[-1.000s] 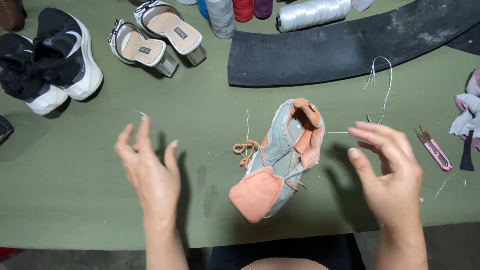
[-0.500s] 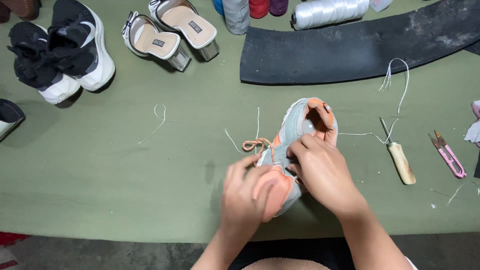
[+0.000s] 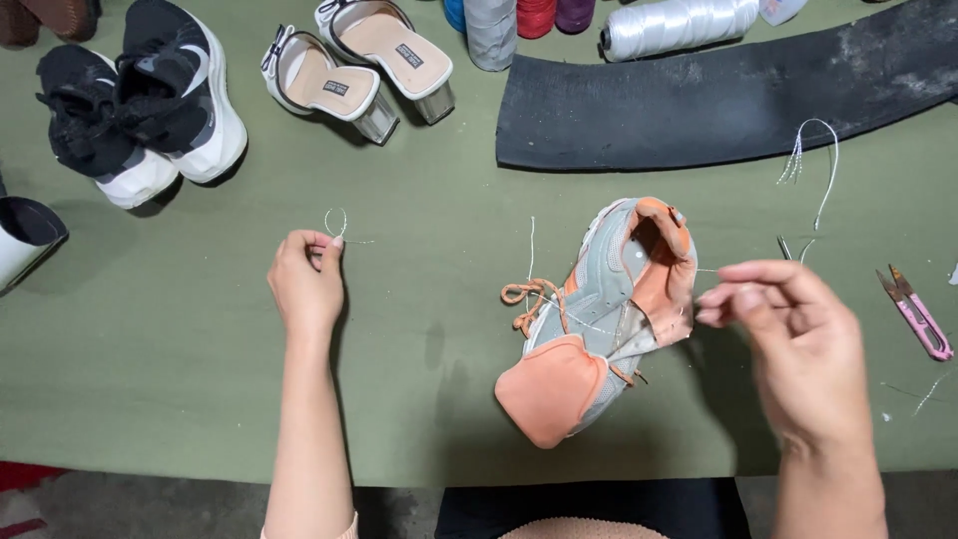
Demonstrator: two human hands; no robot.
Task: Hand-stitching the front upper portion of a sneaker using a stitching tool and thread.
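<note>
Here both hands [image 3: 307, 284] [image 3: 798, 344] pinch thread [image 3: 337, 222] (sneaker [image 3: 599, 319] between).

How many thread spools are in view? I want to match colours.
5, all along the top edge: blue, grey, red, purple, and a white one lying on its side. More may lie beyond the frame.

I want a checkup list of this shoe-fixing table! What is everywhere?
Surface: green table, loose thread bits on it.
Job's things: grey and orange sneaker lying between the hands; thin white thread.
Clutter: black sneakers, heeled sandals, thread spools, black rubber strip, pink snips.
Hands: left hand pinches thread; right hand pinched beside the sneaker's heel.
Cables: nothing seen.
Surroundings: floor at the bottom edge.
</note>
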